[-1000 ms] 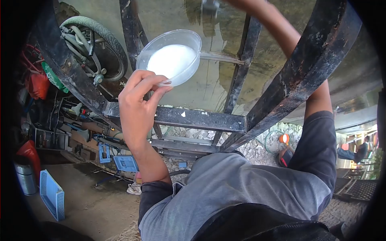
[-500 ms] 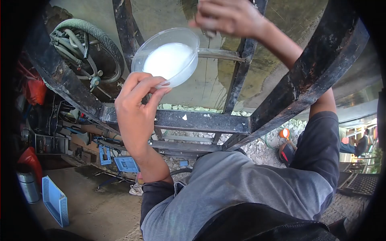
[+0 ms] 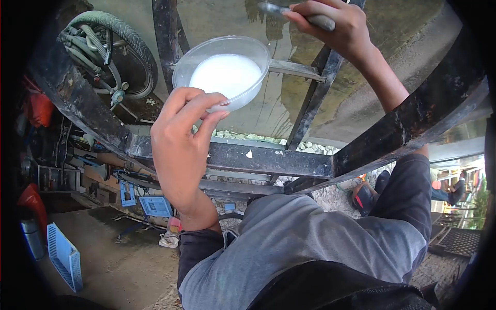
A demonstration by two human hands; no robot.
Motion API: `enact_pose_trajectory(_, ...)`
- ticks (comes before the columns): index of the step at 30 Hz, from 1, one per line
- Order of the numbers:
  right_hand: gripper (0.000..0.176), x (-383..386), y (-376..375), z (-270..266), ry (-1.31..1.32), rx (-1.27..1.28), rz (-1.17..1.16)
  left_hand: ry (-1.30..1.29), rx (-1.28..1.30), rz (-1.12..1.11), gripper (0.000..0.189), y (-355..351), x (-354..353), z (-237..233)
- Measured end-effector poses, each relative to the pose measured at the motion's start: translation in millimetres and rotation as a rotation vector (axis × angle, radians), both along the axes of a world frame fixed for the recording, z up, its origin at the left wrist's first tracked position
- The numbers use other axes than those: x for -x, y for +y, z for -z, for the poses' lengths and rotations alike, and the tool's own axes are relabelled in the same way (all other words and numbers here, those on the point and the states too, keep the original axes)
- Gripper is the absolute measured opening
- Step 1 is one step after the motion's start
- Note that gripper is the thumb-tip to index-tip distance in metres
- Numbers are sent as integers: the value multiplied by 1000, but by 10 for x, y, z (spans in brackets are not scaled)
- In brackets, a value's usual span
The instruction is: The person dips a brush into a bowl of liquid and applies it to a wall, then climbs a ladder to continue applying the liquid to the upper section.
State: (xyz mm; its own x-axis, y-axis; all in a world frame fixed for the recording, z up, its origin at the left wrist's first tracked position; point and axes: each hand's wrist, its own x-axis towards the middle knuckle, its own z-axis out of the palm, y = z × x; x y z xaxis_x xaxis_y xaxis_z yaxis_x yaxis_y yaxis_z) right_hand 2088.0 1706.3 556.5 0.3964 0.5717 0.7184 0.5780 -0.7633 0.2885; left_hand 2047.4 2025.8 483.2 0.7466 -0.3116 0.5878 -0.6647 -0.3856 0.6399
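Observation:
A clear round bowl [image 3: 253,85] with white liquid in it is tilted above the dark metal frame [image 3: 268,159]. My left hand [image 3: 183,139] pinches the bowl's near rim between thumb and fingers. Up at the top, right of the bowl, my right hand [image 3: 338,26] is closed around a grey-handled tool [image 3: 321,22]. The tool's pale, narrow end points left towards a wet, darker patch on the wall [image 3: 261,111]; whether it touches the wall cannot be made out.
Metal bars cross in front and curve along both sides. A bicycle wheel [image 3: 142,46] is at the upper left. A blue basket [image 3: 64,256] stands on the floor at the lower left. Another person's legs [image 3: 442,194] show at the far right.
My right hand has moved right and now shows the tool clearly, where it was blurred before. The bowl in my left hand has shifted slightly right in view.

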Motion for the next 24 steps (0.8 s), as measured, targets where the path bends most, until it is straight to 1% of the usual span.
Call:
enact_pose_trajectory(1, 20, -18, -15, 34, 3, 0, 5, 3, 0, 5, 27, 0, 1, -1)
enact_pose_trajectory(4, 29, -210, -85, 230, 319, 0, 180, -30, 0, -2, 26, 8, 12, 4)
enact_pose_trajectory(5, 33, -281, -94, 292, 404, 140, 286, -32, 7, -3, 26, 8, 12, 6)
enact_pose_trajectory(6, 32, -337, -57, 321, 420, 170, 246, -35, 14, -1, 25, 4, 11, 6)
enact_pose_trajectory(8, 33, -341, 61, 324, 521, 167, 400, -16, 27, 7, 25, -10, 17, 6)
enact_pose_trajectory(9, 33, -391, 61, 322, 521, 157, 412, 2, 40, 6, 25, -13, 17, 4)
enact_pose_trajectory(11, 34, -525, 37, 299, 640, 174, 444, -8, 32, 15, 25, -2, 11, 7)
enact_pose_trajectory(12, 34, -560, 71, 307, 640, 170, 453, -17, 31, 10, 25, 0, 10, 9)
enact_pose_trajectory(14, 43, -613, 124, 319, 1014, 54, 648, -28, 28, 10, 25, 0, 16, 12)
enact_pose_trajectory(15, 50, -665, 76, 402, 1062, -53, 554, -37, 27, 1, 24, -3, 15, 12)
enact_pose_trajectory(16, 50, -691, 61, 457, 1063, -58, 559, -36, 25, 7, 24, -3, 10, 14)
enact_pose_trajectory(18, 46, -751, 148, 519, 1023, 35, 608, -42, 25, 11, 24, 2, -1, 24)
enact_pose_trajectory(19, 42, -782, 182, 540, 969, 125, 608, -40, 23, 16, 24, -1, -2, 29)
enact_pose_trajectory(20, 42, -799, 145, 611, 973, 121, 611, -39, 34, 16, 24, -1, -2, 34)
enact_pose_trajectory(22, 38, -836, 90, 756, 693, 199, 586, -40, 47, 17, 24, 3, -3, 37)
enact_pose_trajectory(23, 38, -832, 108, 766, 693, 199, 587, -51, 40, 20, 24, 5, -5, 36)
enact_pose_trajectory(24, 36, -834, 135, 778, 656, 193, 653, -63, 34, 21, 24, 10, -7, 34)
